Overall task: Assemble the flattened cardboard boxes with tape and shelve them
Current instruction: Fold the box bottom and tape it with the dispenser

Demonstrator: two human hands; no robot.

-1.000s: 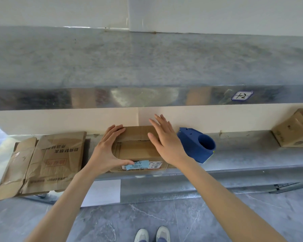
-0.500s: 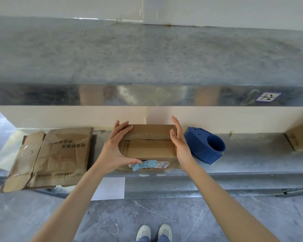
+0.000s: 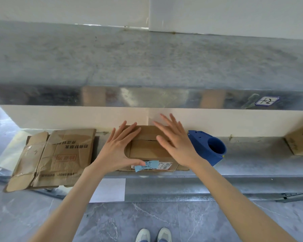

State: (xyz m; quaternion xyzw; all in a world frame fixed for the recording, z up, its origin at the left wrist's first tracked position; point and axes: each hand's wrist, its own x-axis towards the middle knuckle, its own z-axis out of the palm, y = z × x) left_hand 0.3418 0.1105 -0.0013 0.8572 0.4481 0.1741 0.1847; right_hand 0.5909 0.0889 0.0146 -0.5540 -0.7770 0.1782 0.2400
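A small brown cardboard box [image 3: 148, 151] stands on the metal shelf [image 3: 252, 161], with a white label and a blue note on its near edge. My left hand [image 3: 119, 151] lies flat on the box's left top, fingers straight and thumb stretched along the near edge. My right hand [image 3: 177, 145] lies spread over the right top flaps, fingers straight. A blue tape dispenser [image 3: 207, 146] sits just right of the box. A stack of flattened boxes [image 3: 54, 158] with printed red and black text lies to the left on the same shelf.
Another cardboard box [image 3: 301, 142] sits at the shelf's far right edge of view. An upper metal shelf [image 3: 147, 67] with a small handwritten label [image 3: 267, 100] overhangs. A white sheet [image 3: 108, 190] hangs below the shelf's front. Grey tiled floor and my shoes lie below.
My right hand moved from the box's right side onto its top and spread flat. My left hand stayed on the left side, its fingers now flatter over the top flap.
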